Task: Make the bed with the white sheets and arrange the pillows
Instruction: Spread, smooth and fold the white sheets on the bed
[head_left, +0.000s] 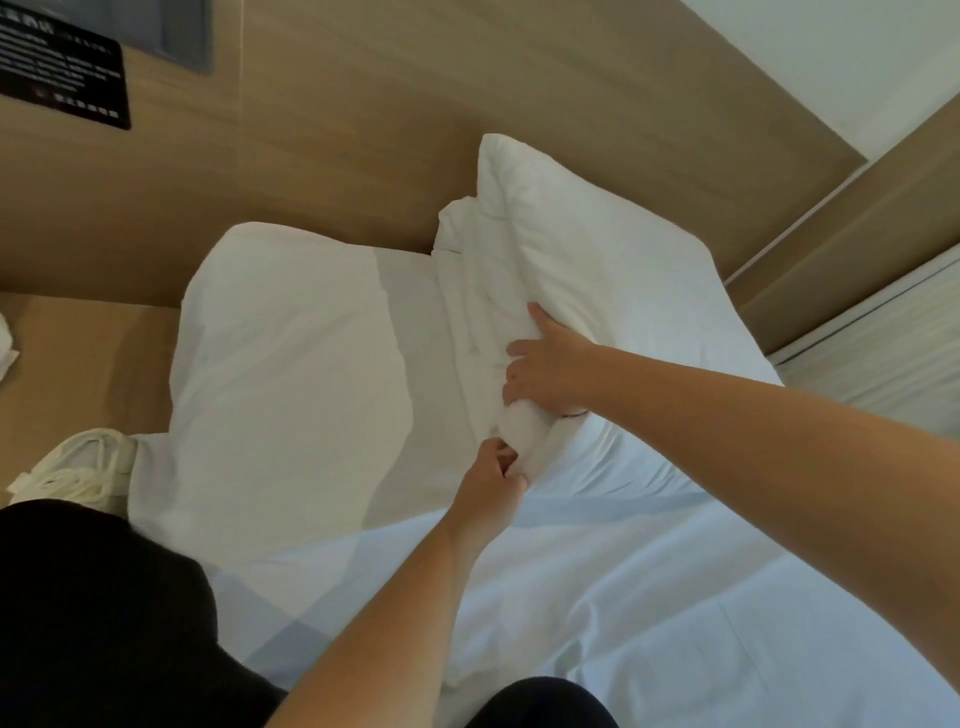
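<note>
In the head view, two white pillows sit at the top of the bed. The left pillow (291, 353) lies flat against the headboard (363, 156). The right pillow (597, 270) is tilted up, its far corner leaning on the headboard.

Both hands meet at the right pillow's near-left corner. The right hand (550, 364) clasps the edge, thumb on top and fingers curled over the bunched cloth. Just below it, the left hand (493, 478) pinches a fold at the corner, possibly the case's open flap, though the white folds are hard to tell apart.

The pillow's bulk lies to the right of the fingers, and its gripped edge runs away from them toward the headboard. The sheet (623, 597) lies spread below.
</note>
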